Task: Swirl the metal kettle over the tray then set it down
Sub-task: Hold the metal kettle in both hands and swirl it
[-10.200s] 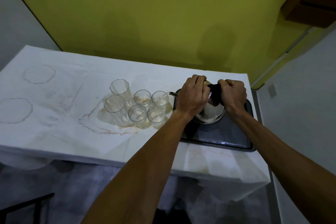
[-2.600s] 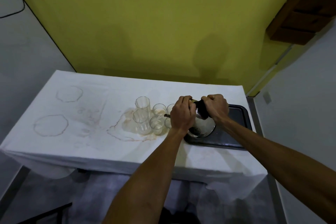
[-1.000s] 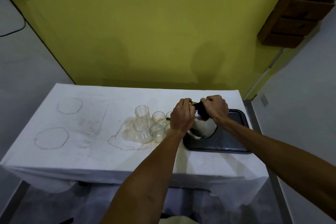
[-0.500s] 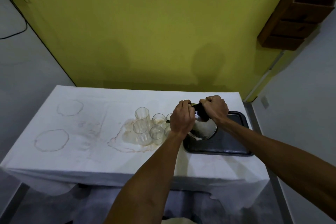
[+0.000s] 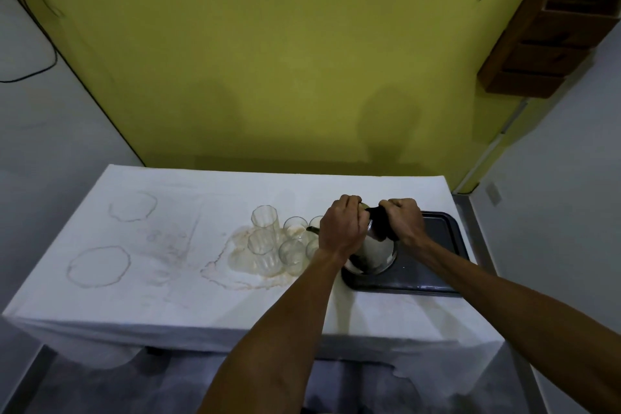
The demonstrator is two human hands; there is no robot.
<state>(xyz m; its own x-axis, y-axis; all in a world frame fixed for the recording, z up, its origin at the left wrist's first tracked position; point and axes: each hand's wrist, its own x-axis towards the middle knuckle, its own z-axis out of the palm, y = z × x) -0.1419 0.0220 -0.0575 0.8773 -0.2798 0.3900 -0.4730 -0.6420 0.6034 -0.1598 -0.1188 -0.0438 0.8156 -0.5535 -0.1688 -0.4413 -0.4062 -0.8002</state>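
Head view showed both bare hands closed on the metal kettle (image 5: 373, 254) above the left end of the dark tray (image 5: 437, 245).

1. Left hand (image 5: 342, 228): fingers were curled into a fist over the top of the kettle, on its left side. What exactly the fingers enclosed could not be told, because the hand covered that part.
2. Right hand (image 5: 403, 222): fingers were wrapped tight around the kettle's black handle (image 5: 381, 227), knuckles facing the yellow wall (image 5: 268, 44).
3. Kettle position: the body was tilted, with its rounded lower rim showing toward the camera. Whether the base touched the tray or hung just clear of it could not be told. The thin spout (image 5: 312, 229) projected left, past the tray edge, toward the glasses.
4. Tray position: it lay flat on the right part of the white tablecloth (image 5: 168, 279), near the right table edge.
5. Empty clear glasses (image 5: 268, 239): a tight cluster stood upright just left of the tray, on a brownish stain (image 5: 235, 265) in the cloth. Two ring-shaped stains (image 5: 99, 265) marked the cloth well apart to the left.
6. A brown wooden shelf unit (image 5: 551, 33) was fixed at upper right.
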